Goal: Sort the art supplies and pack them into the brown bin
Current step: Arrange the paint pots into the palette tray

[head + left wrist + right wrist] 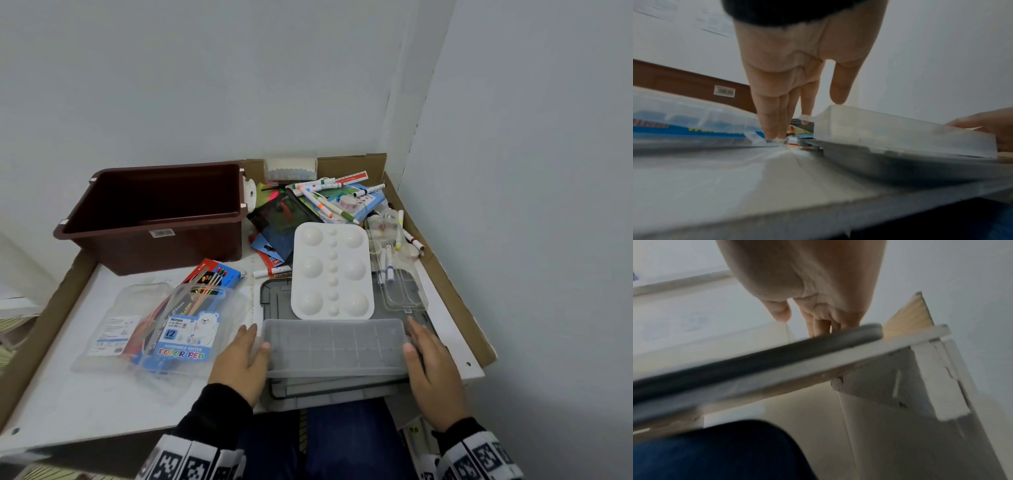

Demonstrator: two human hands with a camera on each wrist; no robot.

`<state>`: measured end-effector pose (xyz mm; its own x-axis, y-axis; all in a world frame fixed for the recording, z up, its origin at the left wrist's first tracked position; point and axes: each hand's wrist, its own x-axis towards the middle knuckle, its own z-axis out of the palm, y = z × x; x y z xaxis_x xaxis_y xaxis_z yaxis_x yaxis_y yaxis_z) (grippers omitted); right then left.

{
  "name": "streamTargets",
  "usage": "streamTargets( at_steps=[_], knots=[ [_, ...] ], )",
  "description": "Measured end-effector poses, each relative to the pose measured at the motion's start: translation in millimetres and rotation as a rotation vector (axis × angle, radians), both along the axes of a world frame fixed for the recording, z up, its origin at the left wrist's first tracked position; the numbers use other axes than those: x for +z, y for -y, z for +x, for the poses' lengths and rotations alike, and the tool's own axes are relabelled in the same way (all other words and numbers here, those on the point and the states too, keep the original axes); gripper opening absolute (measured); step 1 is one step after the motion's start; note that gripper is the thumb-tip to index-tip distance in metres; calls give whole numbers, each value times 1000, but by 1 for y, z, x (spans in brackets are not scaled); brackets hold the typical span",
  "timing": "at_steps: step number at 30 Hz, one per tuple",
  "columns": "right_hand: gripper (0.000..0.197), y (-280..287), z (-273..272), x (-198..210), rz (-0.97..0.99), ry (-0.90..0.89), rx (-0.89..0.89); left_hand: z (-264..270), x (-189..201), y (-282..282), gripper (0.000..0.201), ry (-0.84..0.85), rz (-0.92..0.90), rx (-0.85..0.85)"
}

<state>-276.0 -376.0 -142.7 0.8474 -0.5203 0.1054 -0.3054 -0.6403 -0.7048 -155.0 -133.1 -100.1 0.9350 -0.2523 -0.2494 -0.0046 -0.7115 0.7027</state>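
Lying crosswise between both hands (239,363): frosted box (335,346).

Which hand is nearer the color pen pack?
Left. The left hand sits between the color pen pack and the translucent tray, close beside the pack; the right hand is at the tray's far end.

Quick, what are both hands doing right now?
Left hand: fingers straight, thumb on the left end of the clear box.
Right hand: fingers straight, thumb on its right end.
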Motion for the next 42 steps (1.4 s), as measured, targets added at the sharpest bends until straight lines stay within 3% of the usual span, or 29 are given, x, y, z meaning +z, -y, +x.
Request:
streamTargets(
  at_steps=[2,6,9,15,20,27,31,37,42],
  knots=[
    [43,6,2,8,45,11,1,2,5,1,50,39,31,-35],
    [32,29,15,31,-25,14,9,20,22,7,44,129,-78,-56],
    [32,46,38,51,-91,-70,14,50,36,23,37,56,-143,-86],
    [67,66,95,68,-112,-501,60,110,44,75,27,-199,-4,-269],
    [102,63,115,60,-55,-647,52,124,38,91,11,-274,57,-287],
    [94,67,112,63,-20,-533,-19,137,55,83,34,-32,-156,-126],
    [92,70,105,74,-11,-418,-17,142,68,65,36,59,-194,-59],
    [88,56,105,97,9,-248,71,126,77,28,35,87,-283,-19],
    [90,19,123,110,-44,-305,231,108,63,-12,32,50,-287,58]
  ],
)
